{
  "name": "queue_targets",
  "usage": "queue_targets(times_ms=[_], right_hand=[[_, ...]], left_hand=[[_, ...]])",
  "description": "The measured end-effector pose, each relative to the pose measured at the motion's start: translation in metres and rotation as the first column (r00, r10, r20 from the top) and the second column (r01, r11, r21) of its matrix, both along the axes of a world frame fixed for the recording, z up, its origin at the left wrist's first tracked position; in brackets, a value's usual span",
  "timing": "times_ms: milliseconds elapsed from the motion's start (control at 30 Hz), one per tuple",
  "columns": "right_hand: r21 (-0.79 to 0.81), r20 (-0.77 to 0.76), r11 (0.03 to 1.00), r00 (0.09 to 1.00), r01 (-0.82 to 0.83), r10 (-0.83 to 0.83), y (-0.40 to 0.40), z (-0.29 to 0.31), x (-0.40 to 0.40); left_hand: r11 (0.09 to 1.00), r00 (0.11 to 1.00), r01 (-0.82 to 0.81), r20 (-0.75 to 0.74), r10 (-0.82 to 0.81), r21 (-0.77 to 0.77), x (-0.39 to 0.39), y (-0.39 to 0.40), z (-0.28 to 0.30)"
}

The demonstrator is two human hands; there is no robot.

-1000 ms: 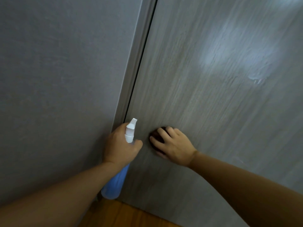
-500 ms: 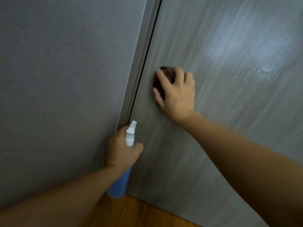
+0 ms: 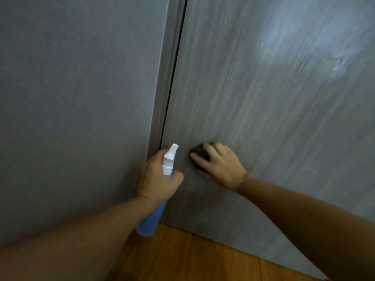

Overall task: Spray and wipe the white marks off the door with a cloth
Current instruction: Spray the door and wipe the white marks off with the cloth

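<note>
While the right hand (image 3: 220, 166) presses what looks like a dark cloth (image 3: 200, 152) low on the door (image 3: 263, 110), the left hand (image 3: 158, 179), gripping the spray bottle (image 3: 151, 218), risks knocking it.

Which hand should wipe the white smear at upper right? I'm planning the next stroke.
Right: the right hand already presses the cloth on the door; the left hand grips the spray bottle.
</note>
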State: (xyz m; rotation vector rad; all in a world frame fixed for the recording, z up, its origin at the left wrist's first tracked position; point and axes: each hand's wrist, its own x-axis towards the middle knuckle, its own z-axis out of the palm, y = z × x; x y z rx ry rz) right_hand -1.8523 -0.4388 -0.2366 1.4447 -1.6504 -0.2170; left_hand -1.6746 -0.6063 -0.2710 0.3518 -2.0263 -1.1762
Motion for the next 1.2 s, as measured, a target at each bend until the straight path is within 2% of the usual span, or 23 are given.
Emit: queue_targets(times_ms=[100,167,233,267,333,433,500,600,667,733,867,1133,1200], right_hand=[[-0.312,0.084,0.950,0.996,0.012,0.014,0.000,0.056,0.001],[-0.511,0.109,0.856,0.994,0.074,-0.021,0.003,0.087,0.000],[-0.622,0.130,0.772,0.989,0.131,-0.064,0.009,0.100,-0.001],[-0.629,0.126,0.764,0.989,0.144,-0.083,0.012,0.096,-0.003],[-0.568,0.089,0.811,0.990,0.139,-0.107,0.019,0.072,-0.006],[-0.338,-0.020,0.939,0.997,0.060,-0.070,0.036,0.024,-0.012],[-0.207,-0.057,0.978,0.998,0.025,-0.038,0.052,-0.003,-0.011],[-0.130,0.025,0.991,0.999,0.042,-0.039,0.080,-0.021,-0.008],[-0.168,0.135,0.984,0.990,0.064,-0.041,0.099,-0.013,-0.002],[-0.298,0.231,0.947,0.972,0.118,-0.048,0.119,0.003,0.006],[-0.530,0.387,0.801,0.920,0.280,-0.066,0.158,0.027,0.019],[-0.617,0.497,0.649,0.860,0.445,-0.116,0.231,0.038,0.026],[-0.598,0.501,0.642,0.849,0.480,-0.169,0.249,0.040,0.026]], left_hand=[[1.000,1.000,-0.012,-0.005,0.012,0.010,-0.001,0.003,0.002],[1.000,1.000,0.009,-0.009,-0.009,0.027,-0.004,0.005,0.004],[0.999,1.000,0.027,-0.012,-0.027,0.023,-0.008,0.007,0.005],[0.999,0.999,0.035,-0.008,-0.035,0.020,-0.009,0.009,0.006],[0.999,0.999,0.041,0.007,-0.041,0.032,-0.012,0.013,0.007],[0.999,0.999,0.028,0.016,-0.029,0.034,-0.015,0.020,0.008],[0.999,0.999,0.039,0.031,-0.040,0.016,-0.017,0.026,0.009],[0.997,0.995,0.076,0.061,-0.075,-0.023,-0.019,0.040,0.010],[0.993,0.990,0.112,0.090,-0.107,-0.045,-0.021,0.049,0.012],[0.984,0.979,0.171,0.123,-0.163,-0.058,-0.024,0.057,0.013],[0.959,0.950,0.277,0.169,-0.263,-0.058,-0.027,0.076,0.020],[0.927,0.903,0.374,0.244,-0.354,-0.038,-0.033,0.103,0.015],[0.920,0.896,0.389,0.252,-0.367,-0.046,-0.035,0.107,0.014]])
